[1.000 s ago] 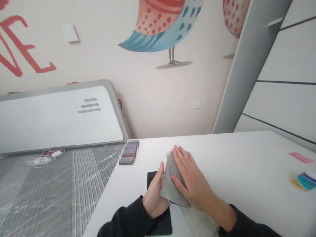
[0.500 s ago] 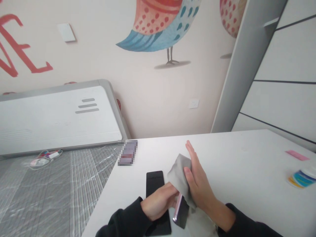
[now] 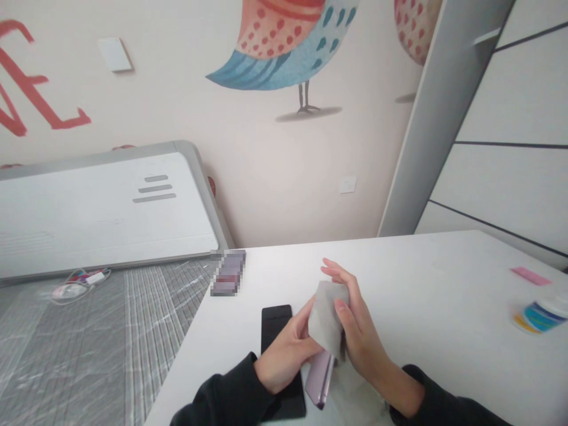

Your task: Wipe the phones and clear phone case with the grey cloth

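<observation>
Phone (image 3: 320, 378), pinkish-lilac, half under grey cloth (image 3: 327, 316)

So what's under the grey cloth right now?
The grey cloth drapes over the upper part of a pink phone, gripped by the left hand and right hand. Only the phone's lower end shows; the rest is covered.

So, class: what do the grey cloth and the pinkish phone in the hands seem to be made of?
Grey cloth: soft matte fabric, probably microfibre; it drapes and folds. Pinkish phone: smooth metal or glass, apparently; its edge shows a sheen.
</observation>
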{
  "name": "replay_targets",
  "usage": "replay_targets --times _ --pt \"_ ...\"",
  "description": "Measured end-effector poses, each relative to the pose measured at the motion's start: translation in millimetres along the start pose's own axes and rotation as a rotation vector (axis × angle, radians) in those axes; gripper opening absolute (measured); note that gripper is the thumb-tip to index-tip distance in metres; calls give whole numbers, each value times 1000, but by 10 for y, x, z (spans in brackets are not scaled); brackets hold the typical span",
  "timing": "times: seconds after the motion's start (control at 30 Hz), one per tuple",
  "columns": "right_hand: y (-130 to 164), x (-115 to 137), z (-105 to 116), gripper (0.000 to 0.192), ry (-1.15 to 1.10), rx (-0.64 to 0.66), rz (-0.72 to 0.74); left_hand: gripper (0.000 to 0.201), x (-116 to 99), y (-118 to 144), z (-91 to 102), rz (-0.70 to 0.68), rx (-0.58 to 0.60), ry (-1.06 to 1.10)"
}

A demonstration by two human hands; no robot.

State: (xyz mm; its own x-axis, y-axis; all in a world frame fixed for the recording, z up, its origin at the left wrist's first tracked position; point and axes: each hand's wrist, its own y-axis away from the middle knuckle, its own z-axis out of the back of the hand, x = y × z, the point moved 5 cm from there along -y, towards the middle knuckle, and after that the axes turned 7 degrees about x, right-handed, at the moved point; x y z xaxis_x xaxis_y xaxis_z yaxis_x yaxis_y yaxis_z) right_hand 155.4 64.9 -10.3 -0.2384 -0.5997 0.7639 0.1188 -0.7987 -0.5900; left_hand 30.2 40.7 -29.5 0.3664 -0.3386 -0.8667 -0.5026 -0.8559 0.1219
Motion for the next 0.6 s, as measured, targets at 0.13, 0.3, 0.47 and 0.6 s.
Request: replay_targets --times 0.13,0.3,0.47,0.6 --pt "-20 -29 25 39 -38 -27 -2 93 -80 -39 67 -63 -82 98" --pt "-7 -72 -29 38 -25 0 -62 58 -120 -102 106 -68 -82 68" --pt "-3 -54 -46 38 11 -7 -85 46 -89 -89 78 -81 -52 148" --pt "-13 -108 -44 40 67 -14 -118 44 -53 -60 77 -71 -39 269"
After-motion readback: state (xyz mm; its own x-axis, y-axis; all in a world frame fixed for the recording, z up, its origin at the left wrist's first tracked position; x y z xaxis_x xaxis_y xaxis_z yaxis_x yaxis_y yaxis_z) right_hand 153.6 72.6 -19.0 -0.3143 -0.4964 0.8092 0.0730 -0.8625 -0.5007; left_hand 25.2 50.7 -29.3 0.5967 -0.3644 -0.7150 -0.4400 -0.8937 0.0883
